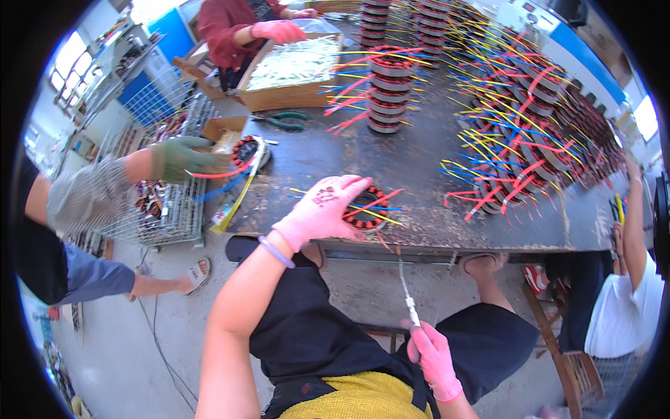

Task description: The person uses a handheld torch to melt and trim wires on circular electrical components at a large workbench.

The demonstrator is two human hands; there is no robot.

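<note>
At the table's near edge, my left hand (326, 209) in a pink glove grips the left rim of a ring-shaped motor stator (368, 209). Its thumb lies on the near side, its fingers on the far side. Yellow, blue and red leads stick out of this stator, and a thin copper-coloured strand hangs by its near rim. Lower right, over my lap, my right hand (435, 356), also pink-gloved, is closed around a slim white-and-grey stick-like thing (411, 304). Its thin end points up toward the table edge, close to the stator; I cannot make out its exact kind.
Stacked stators (388, 98) stand at the back, with many more wired stators (523, 160) on the right. Green-handled pliers (283, 121) lie near a cardboard box (293, 73). A co-worker's green-gloved hand (183, 159) is beside another stator (250, 152). A wire basket (174, 209) stands left.
</note>
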